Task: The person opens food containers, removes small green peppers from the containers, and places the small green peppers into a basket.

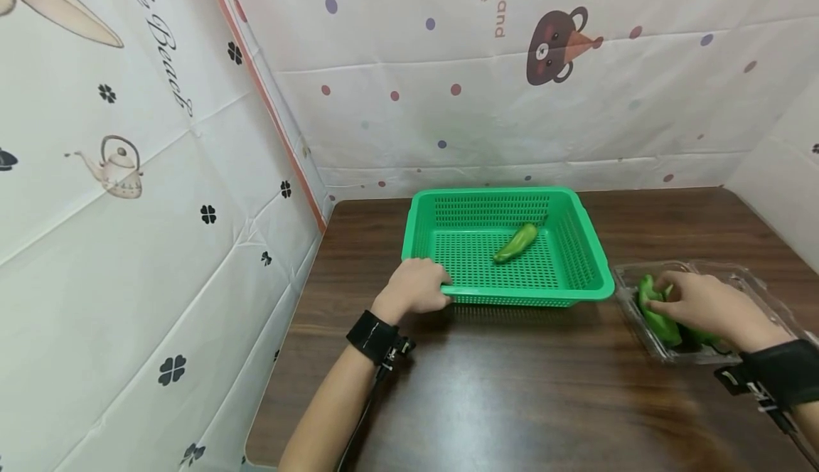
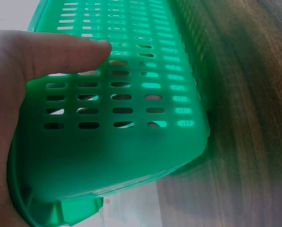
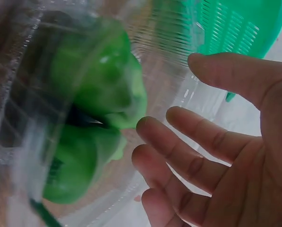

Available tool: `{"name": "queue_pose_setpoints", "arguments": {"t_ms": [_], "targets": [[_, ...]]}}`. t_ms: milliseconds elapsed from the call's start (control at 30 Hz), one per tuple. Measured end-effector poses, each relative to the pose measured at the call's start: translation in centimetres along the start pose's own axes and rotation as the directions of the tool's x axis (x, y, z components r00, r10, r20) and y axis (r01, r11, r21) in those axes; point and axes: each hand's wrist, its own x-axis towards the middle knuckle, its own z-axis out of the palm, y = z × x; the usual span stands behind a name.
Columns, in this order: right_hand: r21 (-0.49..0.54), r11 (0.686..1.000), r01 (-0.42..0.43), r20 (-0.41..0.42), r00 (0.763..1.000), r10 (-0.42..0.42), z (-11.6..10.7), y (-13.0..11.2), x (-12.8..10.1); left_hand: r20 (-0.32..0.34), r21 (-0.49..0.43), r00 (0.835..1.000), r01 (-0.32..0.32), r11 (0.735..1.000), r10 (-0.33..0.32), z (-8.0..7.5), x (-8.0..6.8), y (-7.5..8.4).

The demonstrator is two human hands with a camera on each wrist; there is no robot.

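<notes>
My left hand (image 1: 417,285) grips the near left corner of a green perforated plastic basket (image 1: 525,293). In the left wrist view the thumb (image 2: 70,52) lies along the outside of its wall. One long green pepper (image 1: 515,243) rests on the basket floor. Over at the right, my right hand (image 1: 713,307) is at a clear plastic box (image 1: 630,308) holding green peppers (image 1: 659,319). In the right wrist view its fingers (image 3: 192,161) are spread and loosely bent beside the nearest pepper (image 3: 93,71), with a gap visible. A second pepper (image 3: 72,163) lies beside it, blurred behind the clear plastic.
The brown wooden table (image 1: 448,401) bears both containers. A patterned white sheet (image 1: 397,124) rises behind the table, and another covers the left side. Each wrist wears a black strap (image 1: 372,338) with a small camera and cable.
</notes>
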Motion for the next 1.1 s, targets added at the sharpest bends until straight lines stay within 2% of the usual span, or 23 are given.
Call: {"name": "queue_pose_setpoints", "arguments": {"t_ms": [233,500,733,967,1100], "targets": [[0.006,0.999,-0.036,0.058,0.998,0.035,0.6,0.3,0.0,-0.008,0.007,1.000,-0.003,1.000,0.003,0.2,0.0,-0.1],[-0.012,0.997,-0.076,0.063,0.995,0.076,1.3,0.0,-0.2,0.004,0.002,1.000,-0.004,1.000,0.004,0.0,-0.1,0.1],[-0.018,0.997,-0.079,0.005,0.997,0.079,2.2,-0.4,-0.2,0.007,-0.001,1.000,0.000,1.000,0.000,-0.2,-0.1,0.0],[-0.088,0.995,-0.048,-0.111,0.993,0.038,3.0,-1.4,-0.2,0.009,-0.007,1.000,0.003,1.000,-0.003,-0.1,-0.1,0.0],[-0.107,0.993,-0.046,-0.147,0.989,0.030,3.2,-1.9,-0.2,0.008,-0.005,1.000,0.004,1.000,-0.004,-0.2,-0.2,0.0]]}}
